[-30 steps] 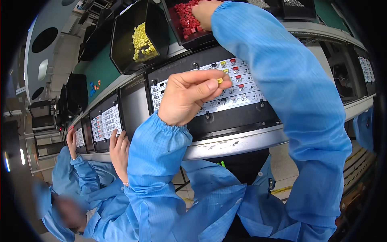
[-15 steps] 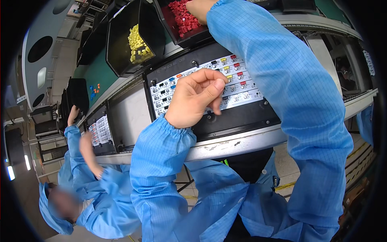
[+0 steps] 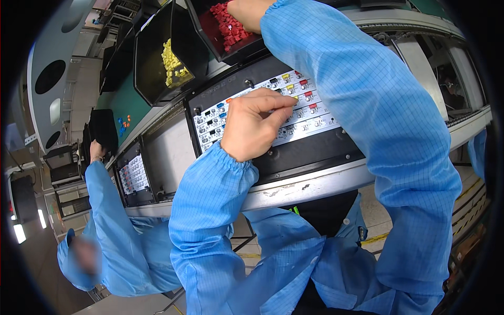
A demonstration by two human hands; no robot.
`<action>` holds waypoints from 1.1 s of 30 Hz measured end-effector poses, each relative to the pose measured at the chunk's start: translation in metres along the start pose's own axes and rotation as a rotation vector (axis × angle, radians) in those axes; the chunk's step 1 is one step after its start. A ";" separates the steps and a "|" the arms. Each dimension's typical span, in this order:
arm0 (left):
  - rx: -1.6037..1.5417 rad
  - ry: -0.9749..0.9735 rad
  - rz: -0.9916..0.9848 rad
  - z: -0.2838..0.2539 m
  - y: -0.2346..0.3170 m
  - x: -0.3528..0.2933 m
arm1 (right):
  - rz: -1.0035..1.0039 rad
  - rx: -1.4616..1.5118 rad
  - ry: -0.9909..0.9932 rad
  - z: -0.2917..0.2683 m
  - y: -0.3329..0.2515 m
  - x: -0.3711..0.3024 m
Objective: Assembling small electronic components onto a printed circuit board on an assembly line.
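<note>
My left hand is over the white circuit boards, thumb and fingertips pinched together. The fingertips are right beside a small yellow connector on one board; what they pinch, if anything, is hidden. The boards lie in rows in a black tray and carry black, blue, yellow and red connectors. My right hand reaches into a black bin of small red connectors. Its fingers are partly cut off by the upper edge, so their closure is unclear.
Left of the red bin stands a black bin with yellow connectors. A metal rail runs along the near edge. At the left, a co-worker in blue reaches into a dark bin, near another board tray.
My left hand has turned and brought its fingertips down to the board. My right hand stays in the red bin. The co-worker's nearer arm has lowered away from their tray.
</note>
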State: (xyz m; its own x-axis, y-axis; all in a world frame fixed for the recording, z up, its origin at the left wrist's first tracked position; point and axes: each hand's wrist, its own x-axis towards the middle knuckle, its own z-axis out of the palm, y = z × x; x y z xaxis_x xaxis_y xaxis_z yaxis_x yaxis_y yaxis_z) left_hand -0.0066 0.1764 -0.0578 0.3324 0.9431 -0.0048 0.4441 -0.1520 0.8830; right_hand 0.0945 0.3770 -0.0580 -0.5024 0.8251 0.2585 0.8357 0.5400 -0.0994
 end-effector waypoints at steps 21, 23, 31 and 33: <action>0.657 -0.113 0.286 0.038 -0.003 0.039 | -0.052 0.140 0.015 -0.013 0.020 -0.011; 0.675 -0.106 0.290 0.039 -0.002 0.041 | -0.061 0.179 0.082 -0.015 0.021 -0.011; 0.663 -0.164 0.336 0.031 -0.006 0.033 | -0.063 0.353 0.153 -0.038 0.012 -0.032; 0.639 -0.157 0.338 0.031 -0.009 0.029 | -0.056 0.398 0.177 -0.047 0.011 -0.048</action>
State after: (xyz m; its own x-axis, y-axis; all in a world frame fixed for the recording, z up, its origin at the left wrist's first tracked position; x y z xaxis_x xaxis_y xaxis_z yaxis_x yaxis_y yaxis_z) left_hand 0.0255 0.1960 -0.0803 0.6309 0.7681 0.1096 0.6782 -0.6146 0.4030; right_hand 0.1382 0.3355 -0.0266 -0.4697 0.7704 0.4311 0.6406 0.6334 -0.4341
